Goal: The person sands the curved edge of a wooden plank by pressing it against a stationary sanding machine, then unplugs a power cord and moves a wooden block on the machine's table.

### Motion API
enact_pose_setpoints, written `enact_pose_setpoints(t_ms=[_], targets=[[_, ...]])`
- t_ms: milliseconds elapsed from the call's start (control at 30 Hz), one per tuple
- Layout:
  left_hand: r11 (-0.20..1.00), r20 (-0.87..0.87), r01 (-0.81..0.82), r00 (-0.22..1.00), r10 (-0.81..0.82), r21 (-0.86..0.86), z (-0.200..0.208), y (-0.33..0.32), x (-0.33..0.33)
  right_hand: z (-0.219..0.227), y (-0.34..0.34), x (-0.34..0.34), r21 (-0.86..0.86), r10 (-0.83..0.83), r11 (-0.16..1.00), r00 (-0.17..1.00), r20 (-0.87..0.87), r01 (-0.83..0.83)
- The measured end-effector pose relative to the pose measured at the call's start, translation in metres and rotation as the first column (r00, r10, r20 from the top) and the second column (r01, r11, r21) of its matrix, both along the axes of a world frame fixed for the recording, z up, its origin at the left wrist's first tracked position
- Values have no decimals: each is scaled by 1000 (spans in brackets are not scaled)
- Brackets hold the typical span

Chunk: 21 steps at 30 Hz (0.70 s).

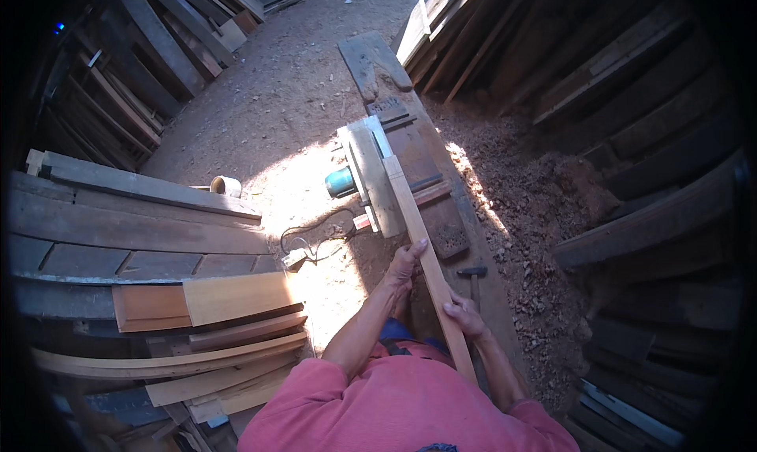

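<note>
A long, pale wooden plank [418, 230] slants from near my body up to a bench-mounted planing machine [364, 176] with a teal motor housing [341, 182] at its left side. The plank's far end rests along the machine's top. My left hand [404, 266] is closed on the plank's left edge, just short of the machine. Closer to my body, my right hand [465, 315] grips the plank from its right side. A hammer [472, 272] lies on the wooden bench [490, 314] beside the plank, near my right hand.
Stacked boards [150, 251] fill the left side, with a pale panel [236, 297] near me. A cord [315, 251] runs on the floor beside the machine. Wood shavings [544, 239] heap right of the bench. Planks [631, 66] lean along the right; a round container [226, 186] sits left.
</note>
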<state>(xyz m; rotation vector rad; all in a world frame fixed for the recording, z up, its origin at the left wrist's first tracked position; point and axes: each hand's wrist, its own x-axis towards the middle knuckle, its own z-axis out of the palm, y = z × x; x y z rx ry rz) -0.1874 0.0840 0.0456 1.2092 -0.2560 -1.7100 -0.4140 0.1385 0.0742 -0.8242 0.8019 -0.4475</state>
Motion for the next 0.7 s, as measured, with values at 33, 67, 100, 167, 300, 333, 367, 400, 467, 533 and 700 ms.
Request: enact_pose_setpoints(t_ms=[33,67,100,167,300,333,367,400,467,533,700], targets=[[1000,3,16,1000,-16,3,-2,0,2,0,-1,1,0,7,1000,1000,-7,-7],[1000,4,14,1000,-14,3,-4,0,3,0,-2,2,0,15,1000,1000,-13,-15],[1000,13,17,1000,-17,4,-2,-1,3,-2,-2,1,0,14,1000,1000,-14,-14],[1000,22,20,1000,-20,4,0,-3,3,-7,-3,2,-38,-4,999,1000,-19,3],[1000,24,7,1000,-7,9,1,-6,5,-10,-6,3,-50,1,999,1000,-16,-2],[1000,13,16,1000,-16,13,1,-6,6,-8,-7,4,-48,2,999,1000,-30,-4],[1000,13,15,1000,-15,13,2,-7,7,-8,-7,4,-46,3,999,999,-44,-5],[1000,3,22,1000,-22,9,2,-7,8,-8,-8,5,-47,5,999,999,-44,-7],[1000,-7,27,1000,-27,4,3,-8,10,-9,-10,6,-37,5,999,1000,-28,-6],[999,14,22,1000,-22,29,4,-10,10,-8,-11,7,-22,0,1000,1000,-25,0],[1000,21,9,1000,-9,18,2,-13,11,-16,-13,8,-1,4,1000,999,-35,-4]])
